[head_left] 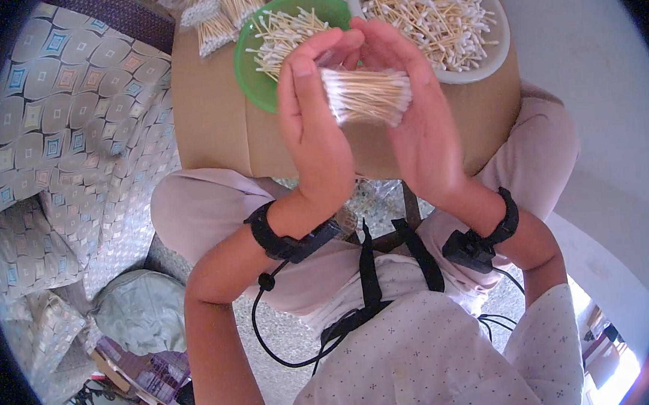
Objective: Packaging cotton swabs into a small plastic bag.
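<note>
A bundle of cotton swabs point(368, 95) lies sideways between my two palms, its white tips facing each hand. Clear plastic seems to wrap part of it. My left hand point(314, 105) is curved against the bundle's left end, thumb along the near side. Against the right end presses my right hand point(420, 113), with its fingers bent over the top toward the left fingertips. Just beyond my hands are a green bowl point(250, 80) with loose cotton swabs point(283, 34) and a white bowl point(474, 76) heaped with more cotton swabs point(432, 18).
Several bagged swab bundles point(214, 18) lie at the far left of the brown round table point(214, 127). A patterned fabric cover point(84, 106) drapes at the left, and a pale wall point(586, 71) rises at the right. My legs point(197, 211) are spread around the table's near edge.
</note>
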Demonstrator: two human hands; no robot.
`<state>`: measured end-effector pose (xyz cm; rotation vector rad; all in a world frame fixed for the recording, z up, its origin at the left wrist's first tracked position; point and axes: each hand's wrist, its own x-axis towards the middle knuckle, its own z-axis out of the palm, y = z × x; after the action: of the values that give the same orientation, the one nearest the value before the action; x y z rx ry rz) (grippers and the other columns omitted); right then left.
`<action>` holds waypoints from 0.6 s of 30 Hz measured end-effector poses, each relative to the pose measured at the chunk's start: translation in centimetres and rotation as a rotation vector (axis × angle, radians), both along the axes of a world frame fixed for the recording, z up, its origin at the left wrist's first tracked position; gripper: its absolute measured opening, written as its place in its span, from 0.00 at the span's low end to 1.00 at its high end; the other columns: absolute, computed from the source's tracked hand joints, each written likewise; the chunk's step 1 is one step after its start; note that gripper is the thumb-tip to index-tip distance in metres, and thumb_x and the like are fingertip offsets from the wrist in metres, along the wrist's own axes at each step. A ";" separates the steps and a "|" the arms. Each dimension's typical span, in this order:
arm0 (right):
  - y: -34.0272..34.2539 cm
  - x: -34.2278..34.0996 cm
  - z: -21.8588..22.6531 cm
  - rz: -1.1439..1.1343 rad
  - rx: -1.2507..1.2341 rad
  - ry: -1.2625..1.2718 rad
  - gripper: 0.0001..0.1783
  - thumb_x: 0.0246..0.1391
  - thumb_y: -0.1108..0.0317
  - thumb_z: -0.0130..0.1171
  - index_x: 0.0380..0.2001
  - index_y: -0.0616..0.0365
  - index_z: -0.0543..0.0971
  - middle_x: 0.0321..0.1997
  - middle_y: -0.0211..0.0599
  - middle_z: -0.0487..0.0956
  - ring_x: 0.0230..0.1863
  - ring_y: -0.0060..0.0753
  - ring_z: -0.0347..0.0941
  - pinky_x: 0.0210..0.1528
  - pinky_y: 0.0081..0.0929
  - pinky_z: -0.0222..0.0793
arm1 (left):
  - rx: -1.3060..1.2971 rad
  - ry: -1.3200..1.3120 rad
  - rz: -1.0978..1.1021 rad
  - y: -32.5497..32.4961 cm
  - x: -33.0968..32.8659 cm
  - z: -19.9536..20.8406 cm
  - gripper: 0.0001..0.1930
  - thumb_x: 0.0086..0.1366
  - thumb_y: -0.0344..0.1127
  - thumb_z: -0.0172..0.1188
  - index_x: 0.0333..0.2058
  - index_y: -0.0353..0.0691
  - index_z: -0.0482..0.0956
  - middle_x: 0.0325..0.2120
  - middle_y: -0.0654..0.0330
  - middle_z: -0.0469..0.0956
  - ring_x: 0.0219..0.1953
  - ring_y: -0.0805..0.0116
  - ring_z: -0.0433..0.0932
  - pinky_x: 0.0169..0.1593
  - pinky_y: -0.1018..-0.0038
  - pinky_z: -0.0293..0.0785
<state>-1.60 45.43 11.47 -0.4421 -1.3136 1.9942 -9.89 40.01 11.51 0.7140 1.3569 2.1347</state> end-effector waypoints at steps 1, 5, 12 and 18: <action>-0.2 -0.1 0.1 -0.016 -0.111 0.065 0.31 0.66 0.52 0.37 0.66 0.57 0.55 0.68 0.43 0.59 0.64 0.36 0.60 0.67 0.34 0.52 | 0.001 -0.002 -0.003 0.2 -0.3 0.0 0.19 0.75 0.40 0.35 0.49 0.31 0.69 0.47 0.51 0.74 0.50 0.64 0.73 0.59 0.69 0.65; 0.8 0.5 -0.9 0.034 -0.356 0.147 0.38 0.64 0.47 0.40 0.69 0.54 0.45 0.70 0.49 0.55 0.68 0.40 0.56 0.69 0.38 0.50 | 0.059 -0.181 0.010 0.6 -1.8 0.3 0.20 0.75 0.41 0.35 0.51 0.30 0.67 0.48 0.49 0.74 0.50 0.63 0.73 0.60 0.69 0.65; 0.6 0.5 -1.7 0.202 -0.251 0.067 0.35 0.66 0.47 0.40 0.68 0.54 0.50 0.67 0.43 0.60 0.66 0.38 0.59 0.66 0.40 0.58 | -0.063 0.082 -0.052 0.8 -1.6 0.3 0.16 0.74 0.37 0.41 0.53 0.32 0.64 0.48 0.50 0.74 0.52 0.66 0.71 0.59 0.72 0.64; 3.0 1.0 -1.3 0.151 -0.433 -0.030 0.24 0.66 0.51 0.43 0.58 0.53 0.63 0.59 0.42 0.69 0.57 0.38 0.70 0.57 0.42 0.70 | -0.066 0.434 0.147 1.1 -3.0 -0.6 0.16 0.73 0.40 0.44 0.52 0.38 0.66 0.47 0.57 0.74 0.48 0.70 0.71 0.54 0.75 0.65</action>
<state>-0.63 48.41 10.14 -0.5874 -0.9486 2.4159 -12.92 41.13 10.90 1.1286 1.7403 2.1106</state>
